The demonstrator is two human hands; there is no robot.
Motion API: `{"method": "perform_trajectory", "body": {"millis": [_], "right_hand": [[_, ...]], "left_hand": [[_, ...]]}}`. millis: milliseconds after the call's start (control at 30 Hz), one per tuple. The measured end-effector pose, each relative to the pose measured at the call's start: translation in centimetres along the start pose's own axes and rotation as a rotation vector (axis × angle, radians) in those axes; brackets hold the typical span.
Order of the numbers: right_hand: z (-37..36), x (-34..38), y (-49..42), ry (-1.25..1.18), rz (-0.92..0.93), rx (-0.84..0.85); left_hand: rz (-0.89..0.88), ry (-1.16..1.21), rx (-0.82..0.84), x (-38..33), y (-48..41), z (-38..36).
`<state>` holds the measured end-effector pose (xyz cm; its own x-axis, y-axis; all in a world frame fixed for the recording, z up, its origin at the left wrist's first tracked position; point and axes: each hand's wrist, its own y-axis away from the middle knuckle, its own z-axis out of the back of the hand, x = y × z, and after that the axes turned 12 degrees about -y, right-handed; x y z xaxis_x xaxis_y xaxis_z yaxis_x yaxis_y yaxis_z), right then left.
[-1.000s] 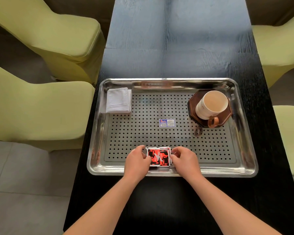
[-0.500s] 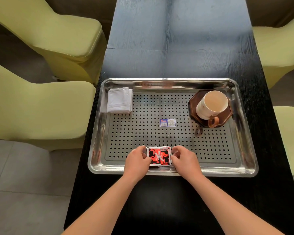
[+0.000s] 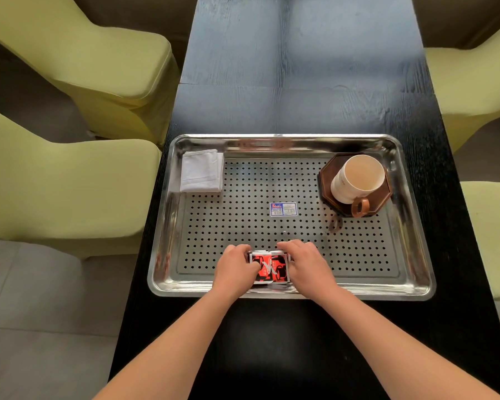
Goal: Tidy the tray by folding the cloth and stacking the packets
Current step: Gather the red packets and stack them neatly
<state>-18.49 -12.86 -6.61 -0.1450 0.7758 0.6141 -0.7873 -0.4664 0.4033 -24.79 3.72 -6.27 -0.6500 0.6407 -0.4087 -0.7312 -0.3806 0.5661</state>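
Observation:
A stack of red-and-black packets [image 3: 270, 268] lies at the near edge of the perforated steel tray [image 3: 410, 255]. My left hand [image 3: 235, 268] presses against the stack's left side and my right hand [image 3: 306, 262] against its right side, with the right fingers curled over the far edge. How many packets the stack holds is hidden. A white cloth [image 3: 202, 175] lies folded into a small rectangle in the tray's far left corner.
A cream mug [image 3: 357, 180] with a brown handle stands on a dark octagonal coaster [image 3: 329, 171] at the tray's far right. A small barcode sticker [image 3: 283, 209] sits mid-tray. The tray rests on a black table [image 3: 300, 82], with yellow-green chairs [image 3: 70, 183] on both sides.
Both hands stay on the packet stack. The right hand's fingers have slid forward over the stack's far edge, and the left hand has closed in slightly.

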Motion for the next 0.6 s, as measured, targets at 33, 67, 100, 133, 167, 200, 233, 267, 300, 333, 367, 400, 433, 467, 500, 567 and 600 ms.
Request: {"method": "perform_trajectory", "body": {"millis": [33, 67, 100, 133, 167, 200, 233, 267, 300, 333, 367, 400, 433, 467, 500, 567, 600], "right_hand": [[0.0, 0.0, 0.1, -0.013, 0.0, -0.008], [0.0, 0.0, 0.2, -0.026, 0.0, -0.017], [0.0, 0.0, 0.3, -0.036, -0.002, -0.022], [0.0, 0.0, 0.4, -0.041, -0.002, -0.024], [0.1, 0.0, 0.5, -0.042, 0.0, -0.02], [0.1, 0.1, 0.6, -0.044, 0.004, -0.016], [0.2, 0.1, 0.7, -0.05, 0.004, -0.013], [0.2, 0.1, 0.7, -0.064, 0.0, -0.014], [0.3, 0.0, 0.8, -0.083, -0.01, -0.019], [0.3, 0.0, 0.8, -0.107, -0.024, -0.03], [0.4, -0.1, 0.9, -0.129, -0.042, -0.043], [0.5, -0.2, 1.0, -0.146, -0.056, -0.053], [0.6, -0.2, 1.1, -0.154, -0.066, -0.055], [0.7, -0.3, 1.2, -0.155, -0.07, -0.05], [0.8, -0.4, 1.3, -0.152, -0.071, -0.039], [1.1, -0.3, 1.4, -0.152, -0.074, -0.023], [1.3, -0.2, 1.4, -0.162, -0.076, -0.027]], "left_hand": [[-0.001, -0.001, -0.004, 0.0, 0.0, 0.0], [-0.003, -0.005, -0.01, -0.1, 0.0, -0.1], [-0.006, -0.011, -0.017, -0.1, 0.0, -0.1], [-0.009, -0.018, -0.025, -0.1, -0.1, -0.2], [-0.01, -0.023, -0.031, -0.2, -0.2, -0.2], [-0.008, -0.027, -0.035, -0.2, -0.2, -0.2], [-0.004, -0.029, -0.036, -0.2, -0.3, -0.3], [-0.001, -0.027, -0.036, -0.2, -0.3, -0.3], [0.003, -0.021, -0.036, -0.2, -0.3, -0.3], [0.007, -0.013, -0.038, -0.2, -0.3, -0.3], [0.01, -0.008, -0.039, -0.1, -0.3, -0.3], [0.014, -0.008, -0.041, -0.1, -0.3, -0.3], [0.017, -0.01, -0.041, -0.1, -0.3, -0.3], [0.02, -0.012, -0.039, -0.1, -0.3, -0.3], [0.022, -0.015, -0.035, -0.2, -0.2, -0.3], [0.027, -0.021, -0.024, -0.4, -0.1, -0.1], [0.03, -0.022, -0.02, -0.5, -0.1, 0.1]]}}
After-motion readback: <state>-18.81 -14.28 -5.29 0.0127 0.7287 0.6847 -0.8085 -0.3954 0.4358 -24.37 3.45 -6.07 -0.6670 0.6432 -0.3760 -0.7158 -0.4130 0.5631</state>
